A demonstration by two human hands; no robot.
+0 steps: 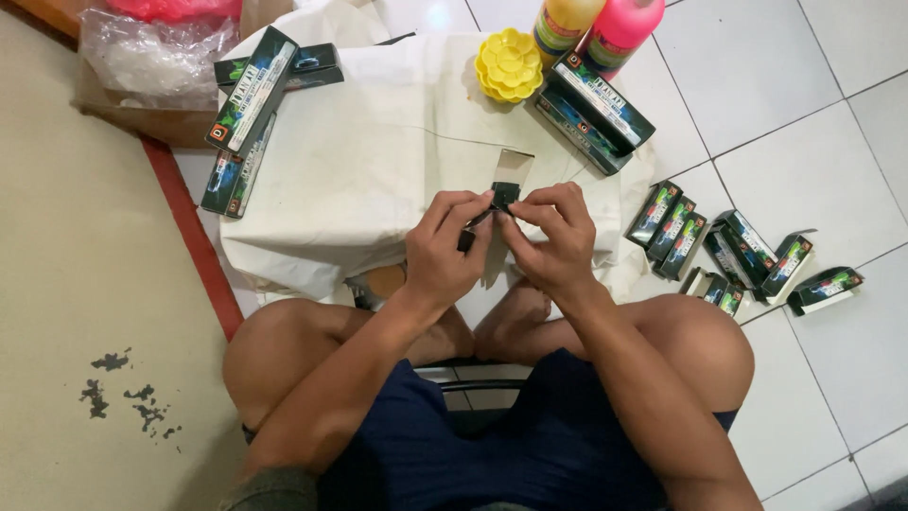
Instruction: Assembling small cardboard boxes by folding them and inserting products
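I sit cross-legged on a tiled floor, both hands raised over a white cloth. My left hand and my right hand meet around one small black object, each pinching it with fingertips. A dark part sticks out below my left fingers. A shiny flat strip lies on the cloth just beyond the hands.
Black-and-green boxes lie at the cloth's left and upper right; several small ones are scattered on the tiles to the right. A yellow flower-shaped palette, a yellow bottle, a pink bottle and a plastic bag stand at the back.
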